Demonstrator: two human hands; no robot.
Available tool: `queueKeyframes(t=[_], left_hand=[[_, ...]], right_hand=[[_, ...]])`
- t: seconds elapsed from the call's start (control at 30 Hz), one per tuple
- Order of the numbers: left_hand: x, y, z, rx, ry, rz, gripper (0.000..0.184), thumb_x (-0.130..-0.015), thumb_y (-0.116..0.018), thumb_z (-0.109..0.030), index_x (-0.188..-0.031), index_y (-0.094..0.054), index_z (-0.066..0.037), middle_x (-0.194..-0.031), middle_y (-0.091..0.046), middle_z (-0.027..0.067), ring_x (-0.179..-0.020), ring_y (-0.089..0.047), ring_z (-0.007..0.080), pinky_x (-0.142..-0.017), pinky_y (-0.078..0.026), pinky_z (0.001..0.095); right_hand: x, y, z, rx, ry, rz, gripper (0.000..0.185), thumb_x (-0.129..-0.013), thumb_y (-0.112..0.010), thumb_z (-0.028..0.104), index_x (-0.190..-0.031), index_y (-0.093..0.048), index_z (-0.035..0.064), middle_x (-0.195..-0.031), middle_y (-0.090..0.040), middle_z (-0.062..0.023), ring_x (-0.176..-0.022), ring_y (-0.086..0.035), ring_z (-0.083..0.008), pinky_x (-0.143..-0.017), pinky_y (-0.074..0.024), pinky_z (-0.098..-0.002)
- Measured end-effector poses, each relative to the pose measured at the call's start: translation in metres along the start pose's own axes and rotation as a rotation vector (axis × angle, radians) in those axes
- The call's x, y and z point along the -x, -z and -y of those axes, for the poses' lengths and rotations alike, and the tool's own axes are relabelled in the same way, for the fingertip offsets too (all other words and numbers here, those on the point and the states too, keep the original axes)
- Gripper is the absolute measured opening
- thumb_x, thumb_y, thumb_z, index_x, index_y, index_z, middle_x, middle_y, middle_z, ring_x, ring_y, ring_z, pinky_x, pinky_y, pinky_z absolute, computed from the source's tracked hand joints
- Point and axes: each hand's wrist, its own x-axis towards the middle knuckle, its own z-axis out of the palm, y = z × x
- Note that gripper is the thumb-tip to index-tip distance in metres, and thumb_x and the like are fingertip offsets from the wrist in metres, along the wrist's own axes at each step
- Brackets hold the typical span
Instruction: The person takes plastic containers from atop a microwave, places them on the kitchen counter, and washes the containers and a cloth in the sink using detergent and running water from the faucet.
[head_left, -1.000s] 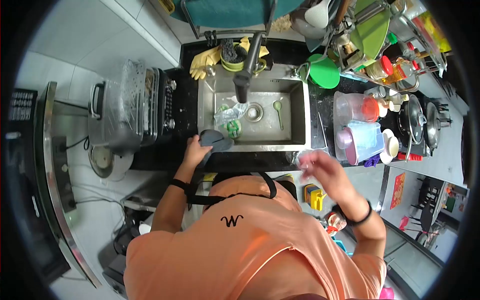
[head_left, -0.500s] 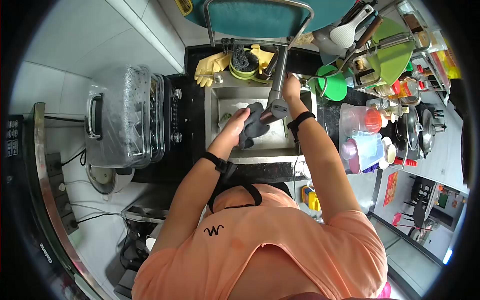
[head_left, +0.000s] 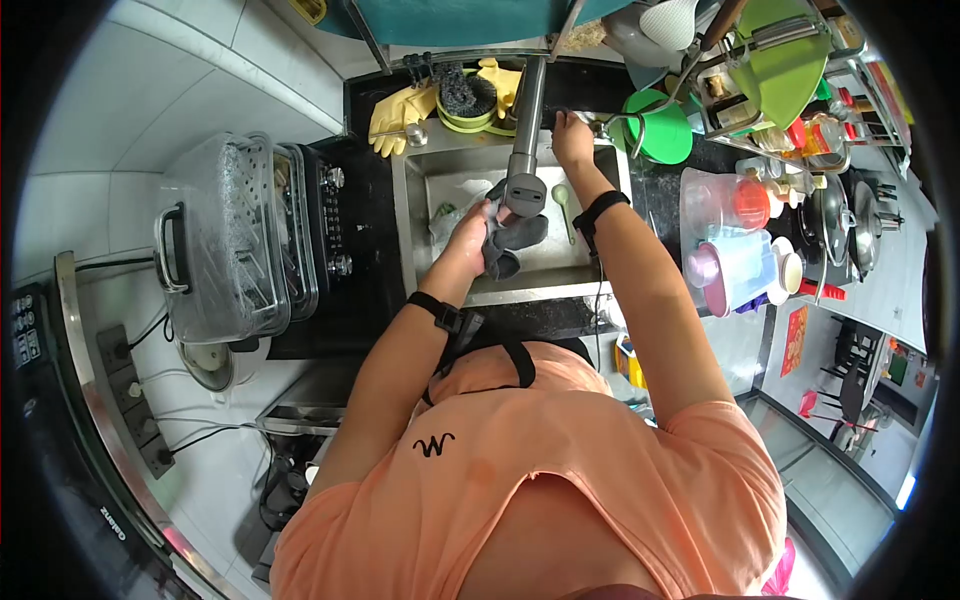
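My left hand (head_left: pixel 468 238) is closed on a dark grey cloth (head_left: pixel 518 236), which hangs over the steel sink (head_left: pixel 560 268) just below the head of the faucet (head_left: pixel 525 180). At the sink's back right edge is my right hand (head_left: pixel 572 138), its fingers closed beside the faucet's base; what they hold, if anything, is hidden. In the sink lie a light green spoon (head_left: pixel 563 212) and a crumpled clear wrapper (head_left: pixel 442 224), partly behind my left hand. Whether water runs cannot be made out.
Yellow gloves (head_left: pixel 402 118) and a green bowl with a black scrubber (head_left: pixel 466 98) sit behind the sink. A glass-lidded cooker (head_left: pixel 225 240) stands left. To the right are a green lid (head_left: pixel 662 130), plastic containers (head_left: pixel 728 272) and a spice rack (head_left: pixel 815 135).
My left hand has carried the grey cloth from the front left edge to under the faucet. My right hand has gone from the front right to the back of the sink.
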Motion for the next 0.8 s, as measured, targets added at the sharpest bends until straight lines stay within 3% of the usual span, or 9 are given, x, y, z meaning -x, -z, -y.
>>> queueKeyframes(t=[0.1, 0.17, 0.23, 0.3, 0.4, 0.47, 0.53, 0.6, 0.8], left_hand=[[0.008, -0.007, 0.0, 0.017, -0.026, -0.022, 0.025, -0.102, -0.045, -0.025, -0.122, -0.05, -0.01, -0.114, -0.067, 0.0117, -0.103, -0.064, 0.0263, -0.089, -0.053, 0.0419], [0.009, 0.001, 0.002, 0.161, -0.04, -0.054, 0.017, -0.1, -0.048, -0.02, -0.114, -0.051, -0.011, -0.107, -0.067, 0.0102, -0.095, -0.065, 0.0259, -0.084, -0.054, 0.0416], [0.005, 0.017, 0.007, 0.106, -0.051, -0.076, 0.016, -0.097, -0.051, -0.021, -0.108, -0.057, -0.01, -0.103, -0.067, 0.0071, -0.093, -0.065, 0.0233, -0.084, -0.053, 0.0396], [0.01, 0.016, 0.009, -0.042, -0.201, -0.097, 0.012, -0.091, -0.056, -0.016, -0.099, -0.061, -0.01, -0.098, -0.065, 0.0049, -0.089, -0.064, 0.0214, -0.082, -0.052, 0.0371], [-0.032, 0.049, 0.028, -0.749, -0.542, -0.183, 0.019, -0.084, -0.063, -0.013, -0.102, -0.061, -0.008, -0.096, -0.064, 0.0047, -0.078, -0.064, 0.0229, -0.075, -0.051, 0.0347], [-0.02, 0.035, 0.027, -1.396, -0.753, -0.283, 0.027, -0.08, -0.065, -0.005, -0.108, -0.062, -0.002, -0.102, -0.063, 0.0142, -0.093, -0.062, 0.0294, -0.083, -0.049, 0.0356], [0.047, -0.021, 0.023, -1.568, -0.872, -0.377, 0.032, -0.078, -0.067, -0.003, -0.11, -0.063, -0.005, -0.113, -0.058, 0.0185, -0.106, -0.057, 0.034, -0.088, -0.048, 0.0396], [0.075, -0.033, 0.026, -1.735, -0.915, -0.372, 0.028, -0.082, -0.061, -0.008, -0.11, -0.063, -0.01, -0.11, -0.056, 0.0126, -0.103, -0.056, 0.0353, -0.084, -0.047, 0.0456], [0.107, -0.031, 0.046, -1.86, -1.035, -0.238, 0.03, -0.083, -0.058, -0.008, -0.113, -0.059, -0.011, -0.103, -0.06, 0.0084, -0.095, -0.059, 0.0356, -0.078, -0.049, 0.0444]], right_hand=[[0.004, -0.02, -0.019, 0.021, -0.02, -0.096, 0.06, -0.096, -0.047, 0.048, -0.102, -0.061, -0.0097, -0.099, -0.064, -0.0316, -0.103, -0.06, -0.0465, -0.089, -0.0482, -0.05], [0.021, -0.02, -0.034, -0.019, -0.199, 0.203, 0.081, -0.088, -0.056, 0.06, -0.128, -0.044, -0.0094, -0.126, -0.054, -0.0349, -0.119, -0.053, -0.0446, -0.095, -0.0472, -0.0457], [0.041, -0.096, -0.122, 0.114, 0.184, 0.253, 0.06, -0.093, -0.054, 0.047, -0.117, -0.055, -0.0081, -0.123, -0.057, -0.0314, -0.114, -0.057, -0.0436, -0.093, -0.0483, -0.0469], [0.097, -0.099, -0.116, -0.072, 0.089, 0.369, 0.026, -0.091, -0.052, 0.017, -0.104, -0.068, 0.0018, -0.103, -0.069, -0.0223, -0.096, -0.066, -0.0389, -0.081, -0.0515, -0.0432], [0.144, -0.104, -0.095, 0.012, 0.424, 0.729, 0.035, -0.088, -0.054, 0.023, -0.115, -0.064, 0.0035, -0.108, -0.068, -0.0203, -0.104, -0.064, -0.0357, -0.086, -0.0507, -0.0416], [0.16, -0.078, -0.041, -0.156, -0.141, 0.73, 0.027, -0.088, -0.059, 0.017, -0.109, -0.064, 0.0004, -0.102, -0.07, -0.0169, -0.095, -0.066, -0.0278, -0.079, -0.0496, -0.0396], [0.167, -0.091, -0.054, -0.54, -0.116, 0.678, 0.029, -0.09, -0.059, 0.015, -0.113, -0.061, -0.0034, -0.108, -0.067, -0.0174, -0.095, -0.065, -0.0264, -0.078, -0.052, -0.0392], [0.179, -0.076, -0.024, -1.349, -0.677, 0.832, 0.027, -0.094, -0.049, 0.012, -0.113, -0.063, -0.0014, -0.109, -0.066, -0.0151, -0.098, -0.065, -0.0283, -0.087, -0.0526, -0.0437], [0.18, -0.069, -0.019, -2.156, -0.518, 1.14, 0.052, -0.1, -0.041, 0.048, -0.121, -0.06, 0.0051, -0.109, -0.066, -0.0144, -0.096, -0.062, -0.0327, -0.089, -0.0502, -0.0478]])
